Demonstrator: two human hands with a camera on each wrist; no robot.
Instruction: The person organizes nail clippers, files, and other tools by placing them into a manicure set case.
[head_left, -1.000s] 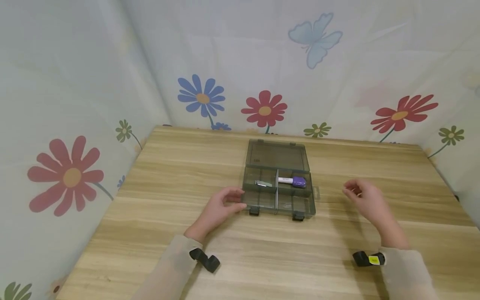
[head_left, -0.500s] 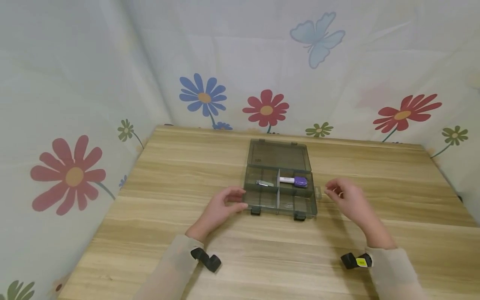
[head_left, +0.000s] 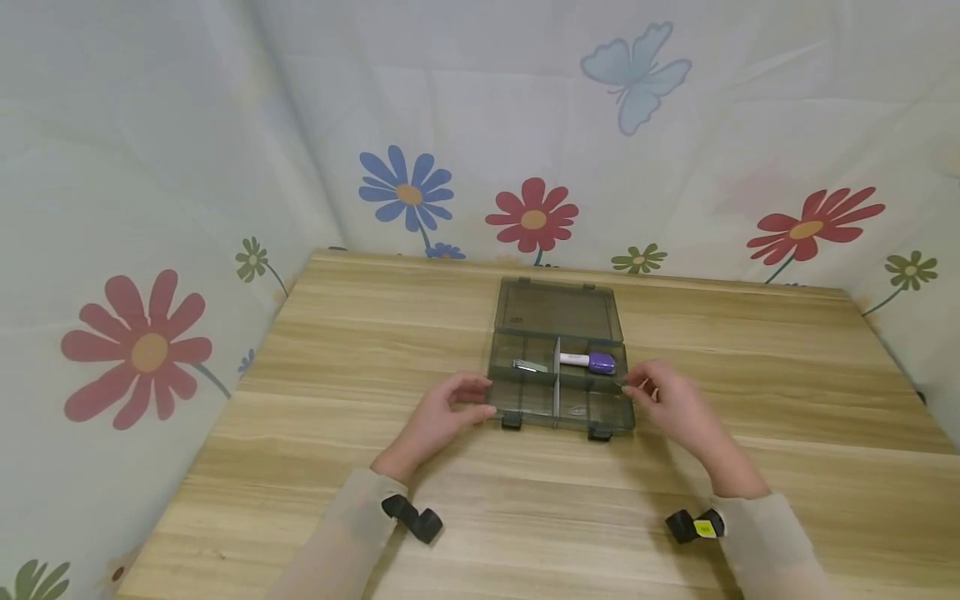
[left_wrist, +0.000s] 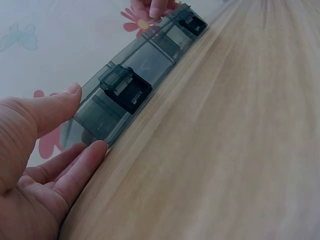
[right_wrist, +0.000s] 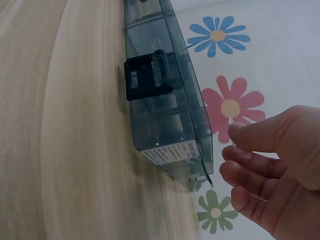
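A smoky clear compartment box (head_left: 525,398) lies on the table with its lid (head_left: 558,310) folded back. Thumb and fingers of my left hand (head_left: 448,410) rest against its left end. My right hand (head_left: 672,404) is over the box's right edge, pinching a thin whitish sliver (right_wrist: 231,121) too small to identify. Nail clippers (head_left: 529,366) lie in the back left compartment. A purple nail polish bottle (head_left: 602,362) with a white cap lies in the back right one. In the front right one is a small clear piece (head_left: 577,411), its kind unclear.
Two dark latches, one at the left (head_left: 512,422) and one at the right (head_left: 599,433), stick out from the box's front. The wooden table (head_left: 360,325) ends at a flower-printed curtain (head_left: 450,108) behind. Each wrist wears a black strap-on camera.
My right hand has moved left from the bare table to the box's right edge. The left hand stays against the left end, and the box has not moved.
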